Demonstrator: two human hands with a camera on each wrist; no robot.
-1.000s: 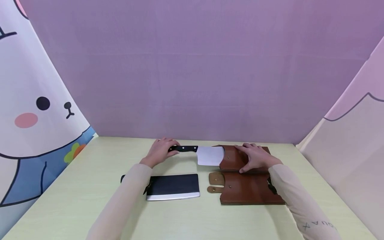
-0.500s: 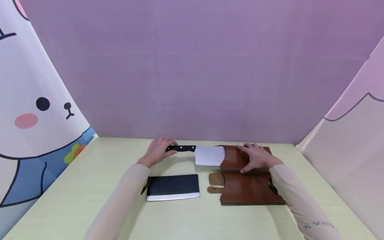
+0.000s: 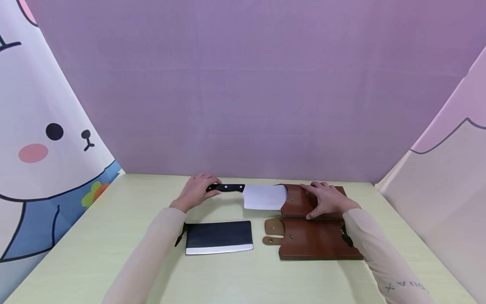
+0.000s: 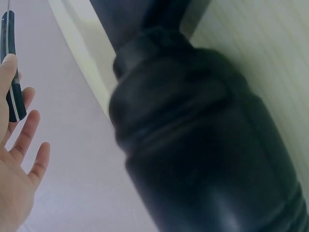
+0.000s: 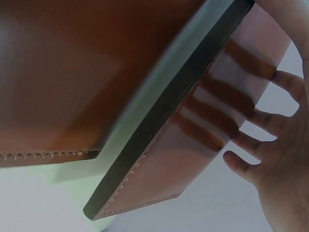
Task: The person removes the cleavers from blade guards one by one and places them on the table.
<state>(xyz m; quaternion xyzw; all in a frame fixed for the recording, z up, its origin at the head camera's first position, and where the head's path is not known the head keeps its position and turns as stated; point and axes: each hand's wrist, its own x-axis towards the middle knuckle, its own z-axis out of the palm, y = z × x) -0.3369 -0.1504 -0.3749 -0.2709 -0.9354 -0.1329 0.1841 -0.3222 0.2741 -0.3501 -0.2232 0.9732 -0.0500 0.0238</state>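
My left hand (image 3: pixel 195 190) pinches the black riveted handle of a cleaver (image 3: pixel 264 197) between thumb and fingers. In the left wrist view the handle (image 4: pixel 10 63) shows at the thumb, and the other fingers stand loosely spread. The cleaver's blade is partly inside a brown leather knife sheath (image 3: pixel 297 202); the blade's front end is hidden in it. My right hand (image 3: pixel 328 199) holds this sheath across its width, thumb at the near edge and fingers at the far edge. The right wrist view shows the fingertips along the sheath's edge (image 5: pixel 154 179).
A larger cleaver with a dark blade (image 3: pixel 219 237) lies nearer on the table (image 3: pixel 243 280), its handle hidden behind my left sleeve. To its right lies a second brown sheath (image 3: pixel 317 238), flap and snap strap unfastened. A purple cloth wall (image 3: pixel 243 97) stands behind.
My left hand has drawn the cleaver leftward, so more of its blade shows outside the sheath. The right hand and its sheath have shifted slightly to the right.
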